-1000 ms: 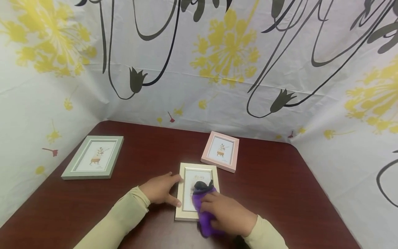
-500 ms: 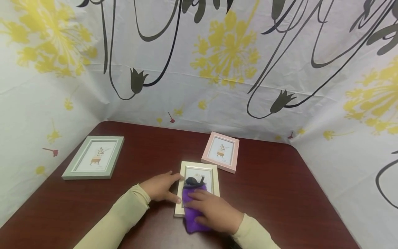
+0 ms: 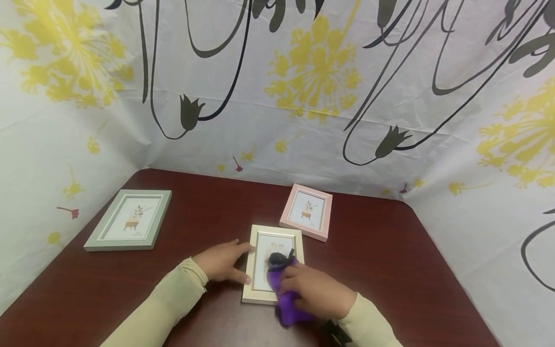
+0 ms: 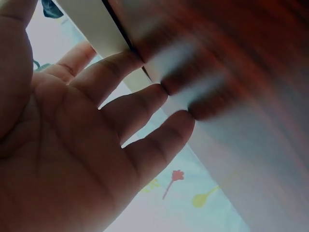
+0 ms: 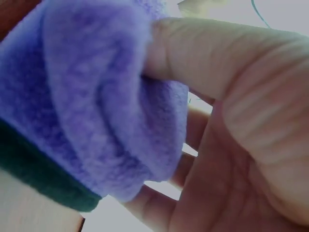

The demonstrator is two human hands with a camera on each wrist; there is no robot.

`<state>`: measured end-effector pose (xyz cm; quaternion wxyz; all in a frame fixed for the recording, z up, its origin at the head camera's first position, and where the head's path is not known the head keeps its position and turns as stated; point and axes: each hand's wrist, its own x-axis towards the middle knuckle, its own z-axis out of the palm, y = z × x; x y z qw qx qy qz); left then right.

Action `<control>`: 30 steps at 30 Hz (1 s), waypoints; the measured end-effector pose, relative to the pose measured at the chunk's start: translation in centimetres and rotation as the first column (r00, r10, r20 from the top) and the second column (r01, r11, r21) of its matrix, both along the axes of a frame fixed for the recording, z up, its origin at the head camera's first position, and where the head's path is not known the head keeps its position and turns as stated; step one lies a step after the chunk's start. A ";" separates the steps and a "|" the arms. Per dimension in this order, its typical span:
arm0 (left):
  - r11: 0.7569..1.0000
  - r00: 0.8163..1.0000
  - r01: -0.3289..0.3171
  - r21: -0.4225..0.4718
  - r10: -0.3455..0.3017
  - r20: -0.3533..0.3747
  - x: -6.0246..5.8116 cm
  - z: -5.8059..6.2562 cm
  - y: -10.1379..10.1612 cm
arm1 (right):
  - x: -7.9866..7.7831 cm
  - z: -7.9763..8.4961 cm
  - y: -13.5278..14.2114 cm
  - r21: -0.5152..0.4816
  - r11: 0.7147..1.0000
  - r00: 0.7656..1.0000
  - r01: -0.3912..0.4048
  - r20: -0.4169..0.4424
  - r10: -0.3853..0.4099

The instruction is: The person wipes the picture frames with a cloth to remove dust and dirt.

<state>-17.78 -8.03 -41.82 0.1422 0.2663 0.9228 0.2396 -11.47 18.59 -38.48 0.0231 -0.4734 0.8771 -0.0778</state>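
Note:
A cream picture frame (image 3: pixel 248 291) lies face up near the middle of the dark red table. My left hand (image 3: pixel 218 261) rests its fingertips and thumb along the left edge of this frame; in the left wrist view the fingers (image 4: pixel 140 108) reach out fairly straight. My right hand (image 3: pixel 321 291) holds a purple cloth (image 3: pixel 286 303) with a dark edging over the lower right of the glass. In the right wrist view the thumb pinches the bunched, fuzzy purple cloth (image 5: pixel 91 96) against the fingers. The cloth and hand hide the frame's lower right corner.
A pink frame (image 3: pixel 286 219) lies just behind the cream one, to its right. At the left edge of the table (image 3: pixel 208 202) lies a larger green frame (image 3: pixel 157 219). Patterned white fabric (image 3: pixel 243 125) surrounds the table at the back and sides.
My right hand slid the purple cloth leftward across the glass, then back right to about where it was a second ago. My left hand has stayed at the frame's left edge.

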 end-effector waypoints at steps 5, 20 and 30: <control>1.000 1.000 0.017 -0.019 -0.017 -0.020 -0.1 0.1 0.4 | 0.5 -1.0 -1.2 -0.014 1.000 0.996 0.028 -0.089 -0.029; 0.998 0.999 0.005 -0.058 -0.008 -0.053 1.3 1.4 0.2 | 0.1 0.0 0.2 0.049 0.994 0.992 0.095 0.079 -0.099; 0.998 0.998 0.039 -0.044 -0.041 -0.043 1.3 1.0 0.0 | 1.0 -0.7 -0.5 0.069 0.994 0.995 0.088 -0.042 -0.086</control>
